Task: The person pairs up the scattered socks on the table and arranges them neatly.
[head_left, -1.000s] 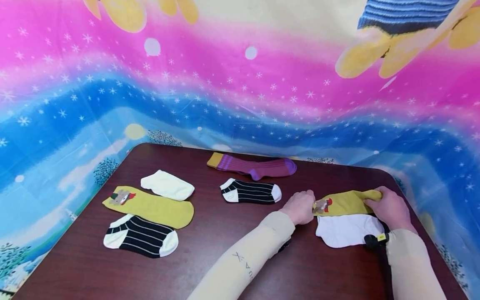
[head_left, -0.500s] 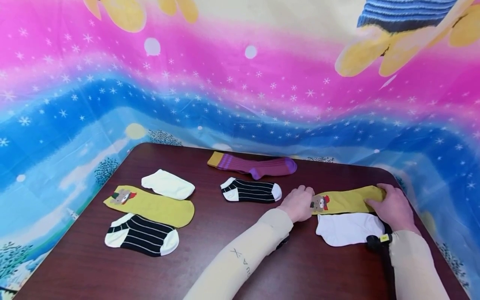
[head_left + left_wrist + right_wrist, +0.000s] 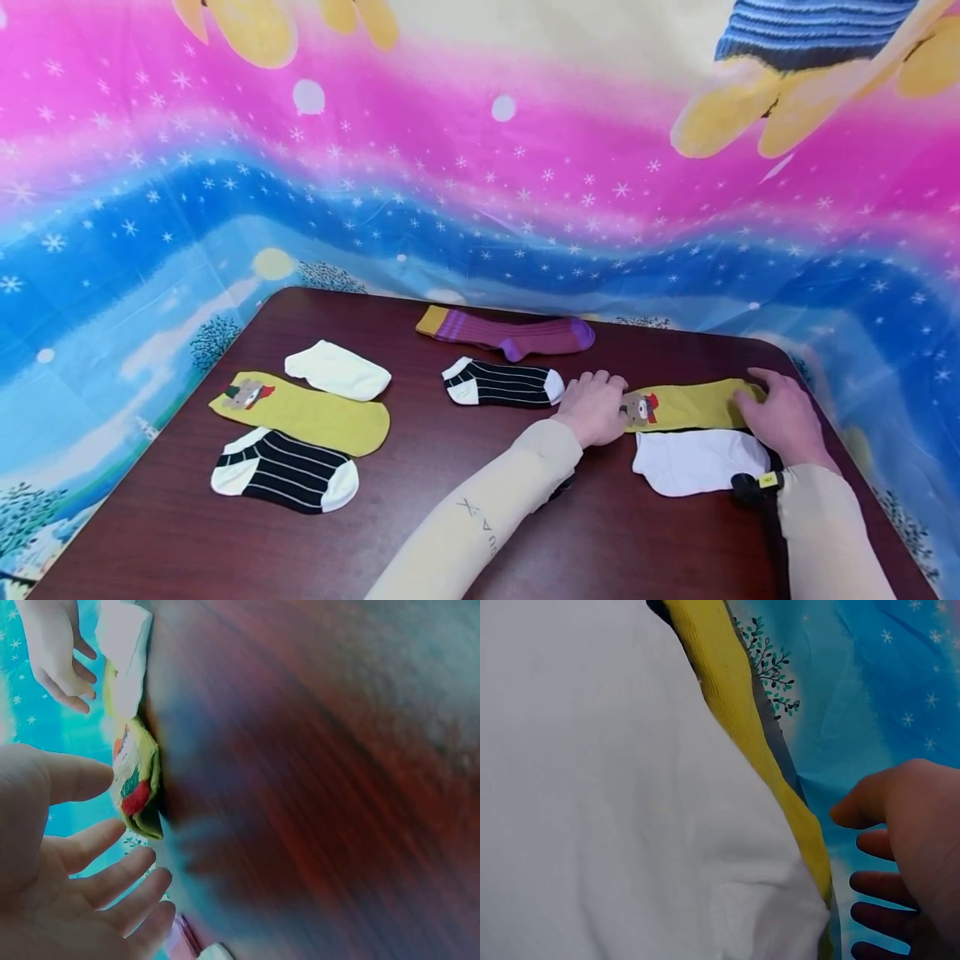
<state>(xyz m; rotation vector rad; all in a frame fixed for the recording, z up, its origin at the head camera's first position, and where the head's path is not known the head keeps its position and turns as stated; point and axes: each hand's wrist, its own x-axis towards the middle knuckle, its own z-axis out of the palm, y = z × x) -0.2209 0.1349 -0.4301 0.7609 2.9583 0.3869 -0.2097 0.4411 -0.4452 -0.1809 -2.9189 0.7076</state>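
Observation:
On the right side of the table lies a yellow sock (image 3: 693, 405) with a bear design at its cuff end. My left hand (image 3: 594, 407) is beside that cuff; the left wrist view shows its fingers (image 3: 126, 877) spread and holding nothing. At the sock's toe end is my right hand (image 3: 787, 417), whose loosely bent fingers (image 3: 885, 889) grip nothing in the right wrist view. A white ankle sock (image 3: 697, 462) lies just in front of the yellow one, close to the right wrist. Left of my left hand is a black striped sock (image 3: 510, 384) with white toe and heel.
A purple sock with a yellow cuff (image 3: 510, 332) lies near the back edge of the dark wooden table (image 3: 450, 500). At the left are another white sock (image 3: 337, 370), another yellow bear sock (image 3: 307, 417) and another black striped sock (image 3: 288, 471). A printed cloth (image 3: 480, 183) hangs behind.
Both hands have let go of the yellow sock's ends. The sock now lies flat on the table, with its bear cuff shifted slightly left.

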